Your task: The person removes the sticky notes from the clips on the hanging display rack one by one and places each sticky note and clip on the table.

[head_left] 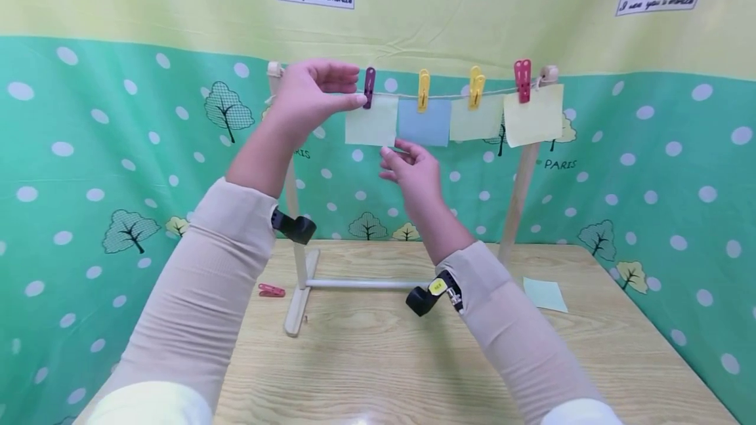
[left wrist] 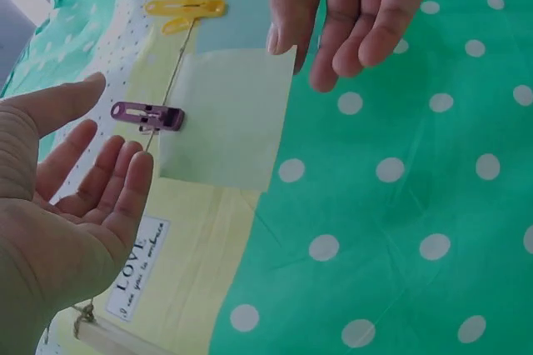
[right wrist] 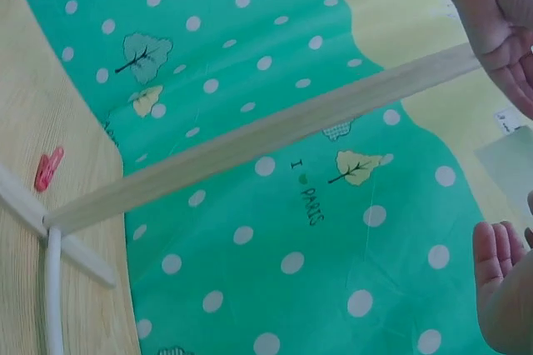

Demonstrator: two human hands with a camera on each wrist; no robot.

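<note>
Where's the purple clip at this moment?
In the head view, the purple clip is at the left end of the row on the string, on the pale green paper, with a yellow clip next on its right.

Backdrop (head_left: 449, 31): "LOVE I see you to embrace" (twice), "PARIS".

Beige-sleeved left arm (head_left: 197, 287) raised, extended forward; bare left grip (head_left: 304, 94) higher, thumb spread from lightly curved fingers. Beige-sleeved right arm (head_left: 510, 323) angled inward; bare right grip (head_left: 420, 172) below, rightward of left grip, fingers loosely bent.
</note>
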